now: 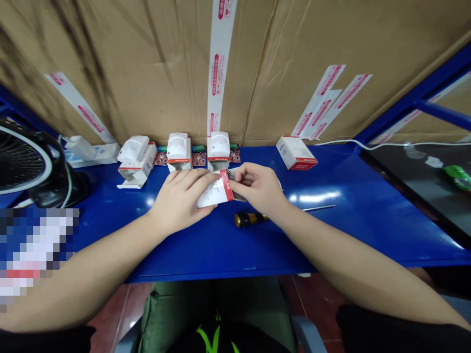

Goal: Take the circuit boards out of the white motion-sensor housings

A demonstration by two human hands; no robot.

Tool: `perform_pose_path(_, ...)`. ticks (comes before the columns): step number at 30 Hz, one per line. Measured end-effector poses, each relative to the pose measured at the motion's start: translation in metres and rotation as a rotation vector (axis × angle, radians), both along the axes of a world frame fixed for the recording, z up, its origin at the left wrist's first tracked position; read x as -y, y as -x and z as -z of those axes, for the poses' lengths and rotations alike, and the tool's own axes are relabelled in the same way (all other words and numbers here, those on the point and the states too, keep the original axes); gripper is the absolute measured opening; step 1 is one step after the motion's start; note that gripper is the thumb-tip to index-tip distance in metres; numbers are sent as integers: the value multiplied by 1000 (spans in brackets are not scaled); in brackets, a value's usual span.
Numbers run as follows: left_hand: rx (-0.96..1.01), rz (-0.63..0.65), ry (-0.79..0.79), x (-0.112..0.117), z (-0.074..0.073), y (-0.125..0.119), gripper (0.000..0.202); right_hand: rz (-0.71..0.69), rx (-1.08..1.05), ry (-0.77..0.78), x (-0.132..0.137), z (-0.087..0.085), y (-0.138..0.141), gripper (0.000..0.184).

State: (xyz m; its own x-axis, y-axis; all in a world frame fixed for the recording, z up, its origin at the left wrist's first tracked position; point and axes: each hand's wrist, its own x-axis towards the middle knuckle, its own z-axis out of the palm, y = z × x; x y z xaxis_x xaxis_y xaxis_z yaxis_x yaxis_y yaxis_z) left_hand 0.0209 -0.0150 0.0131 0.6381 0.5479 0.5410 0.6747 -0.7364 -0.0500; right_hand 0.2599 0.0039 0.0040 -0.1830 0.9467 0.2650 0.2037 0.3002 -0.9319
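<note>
My left hand (186, 196) is wrapped around a small white and red detector box (213, 190), held on its side above the blue table (176, 255). The box's open end faces right. At that end my right hand (259, 189) has its fingers curled, with the thumb and fingertips closed on the flap. What lies inside the box is hidden by the fingers. Below my right hand lies a screwdriver (249, 219) with a yellow and black handle; its shaft passes behind my wrist and comes out to the right.
Three open boxes with white detectors (178, 145) on top stand along the back, with red circuit boards (199, 158) beside them. A closed detector box (296, 153) is at back right. A black fan (25, 162) and a power strip (95, 154) occupy the left.
</note>
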Motion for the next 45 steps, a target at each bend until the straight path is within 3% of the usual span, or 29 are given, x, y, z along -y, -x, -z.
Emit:
perform_pose_path(3,30,-29,1,-2,0,2,54,-43,58,-60,5,-5,1,24)
perform_pose_path(6,60,-41,-7,-3,0,4,53,-218,53,-109,13,-11,2,11)
perform_pose_path(9,53,16,-2,-5,-1,5,48,-439,49,-73,21,-16,1,20)
perform_pose_path(11,44,50,23,-7,-2,7,47,-506,120,-112,22,-18,-4,23)
perform_pose_path(13,33,67,51,-10,-2,9,50,-455,173,-217,18,-20,-13,21)
perform_pose_path(17,-49,188,27,-13,-1,12,43,-129,207,-534,4,-22,-33,21)
perform_pose_path(18,-63,226,12,-13,-1,12,40,-144,228,-564,2,-22,-36,23)
perform_pose_path(22,-41,363,-45,-14,2,11,35,-448,346,-479,3,-25,-36,32)
perform_pose_path(27,99,372,-116,-19,10,10,31,-451,356,-434,6,-23,-31,29)
perform_pose_path(30,221,203,-161,-17,12,9,31,-349,260,-395,-7,-17,-38,22)
perform_pose_path(32,251,101,-136,-12,10,7,32,-189,161,-358,-21,-10,-45,19)
perform_pose_path(33,222,113,-96,-8,8,4,33,-86,118,-341,-28,-6,-49,20)
perform_pose_path(36,-2,404,93,5,4,-9,40,251,84,-287,-47,5,-59,21)
perform_pose_path(38,-128,588,181,16,4,-23,45,399,82,-251,-55,10,-64,20)
perform_pose_path(40,-188,666,222,25,8,-39,46,447,60,-226,-60,12,-66,19)
perform_pose_path(45,-287,678,213,36,20,-64,40,439,-40,-180,-71,17,-74,22)
